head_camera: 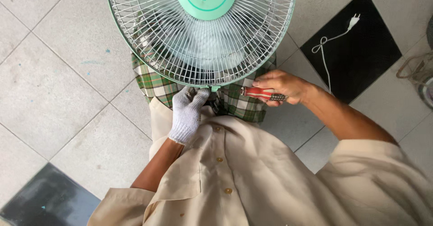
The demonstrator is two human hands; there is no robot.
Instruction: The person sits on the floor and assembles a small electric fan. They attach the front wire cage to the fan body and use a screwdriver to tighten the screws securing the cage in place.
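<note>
Head view: both hands at the lower rim of a pale green fan guard.

Left hand [187, 113], in a white knit glove, pinches the guard [203, 32] at its bottom clip. Right hand [282, 86], bare, is closed around a red-handled screwdriver [264, 94]; its long axis runs level, tip toward the clip just left. Checked cloth [239, 104] lies beneath; white plug cord [327, 45] well apart on floor tiles [58, 100].
</note>
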